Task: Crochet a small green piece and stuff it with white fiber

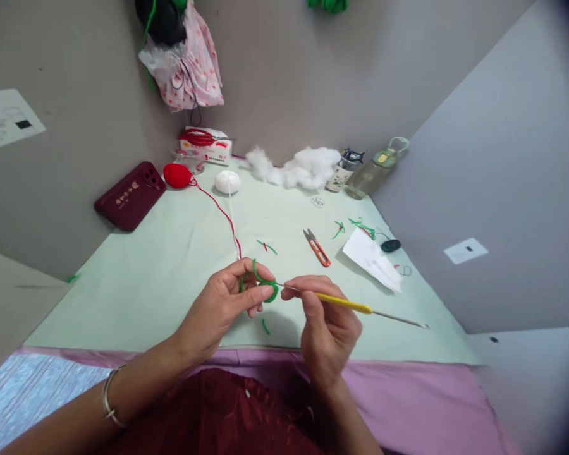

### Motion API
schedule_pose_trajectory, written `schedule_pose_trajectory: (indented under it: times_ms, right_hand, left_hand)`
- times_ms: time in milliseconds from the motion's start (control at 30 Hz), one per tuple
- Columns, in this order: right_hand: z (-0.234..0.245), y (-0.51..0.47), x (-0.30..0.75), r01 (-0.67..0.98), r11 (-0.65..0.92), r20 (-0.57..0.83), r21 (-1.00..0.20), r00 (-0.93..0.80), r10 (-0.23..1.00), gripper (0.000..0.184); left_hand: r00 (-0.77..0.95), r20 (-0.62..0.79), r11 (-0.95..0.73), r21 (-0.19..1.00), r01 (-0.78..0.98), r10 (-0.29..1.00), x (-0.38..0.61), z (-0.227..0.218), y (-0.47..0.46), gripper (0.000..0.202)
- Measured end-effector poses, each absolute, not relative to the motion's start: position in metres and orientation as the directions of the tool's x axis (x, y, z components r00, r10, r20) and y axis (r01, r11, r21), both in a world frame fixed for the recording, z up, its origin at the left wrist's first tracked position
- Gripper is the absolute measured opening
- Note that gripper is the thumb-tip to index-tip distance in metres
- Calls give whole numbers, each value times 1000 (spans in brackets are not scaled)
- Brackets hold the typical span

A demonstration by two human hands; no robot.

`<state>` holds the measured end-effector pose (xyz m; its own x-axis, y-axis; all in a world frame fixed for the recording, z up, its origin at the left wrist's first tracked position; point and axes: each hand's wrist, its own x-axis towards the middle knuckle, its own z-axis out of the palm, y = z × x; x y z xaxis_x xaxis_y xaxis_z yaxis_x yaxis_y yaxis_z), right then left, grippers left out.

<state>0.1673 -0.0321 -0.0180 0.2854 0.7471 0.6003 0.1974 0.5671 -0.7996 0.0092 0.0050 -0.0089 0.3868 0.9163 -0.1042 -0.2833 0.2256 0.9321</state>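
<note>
Between the thumb and fingers of my left hand is a small round piece of green crochet, with green yarn looped over the forefinger. My right hand grips a crochet hook with a yellow handle and metal at both ends. The hook's left tip meets the edge of the green piece; whether it passes through a stitch is too small to tell. Red and white strands run from a red yarn ball and a white yarn ball towards my left hand.
Orange-handled thread snips lie beyond my hands, near green yarn scraps and a crumpled white paper. White stuffing, a pen cup and a bottle stand along the back. At left leans a maroon phone.
</note>
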Motion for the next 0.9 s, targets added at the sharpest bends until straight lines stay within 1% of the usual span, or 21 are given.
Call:
schedule_pose_trajectory:
  times_ms: [167,433,567,733,900]
  right_hand:
    - [-19,-31,166,162,592,610,-789,323,724,20]
    - [-21,-31,166,213,606,639,-767,342,689,23]
    - [-21,-33,166,211,612,645,-762,325,692,24]
    - [-21,-33,167,254,607,658,-753,287,696,24]
    - [-23,-32,168,234,620,663,-748,285,692,25]
  left_hand:
    - [388,-118,250,918,-309,914,10,-9,6,20]
    - [387,-123,249,922,-296,914,10,-9,6,19]
    - [390,-125,255,918,-303,912,11,-10,6,19]
    - [391,-115,247,920,-306,913,11,-12,6,18]
    - [393,-116,246,922,-299,912,10,-15,6,18]
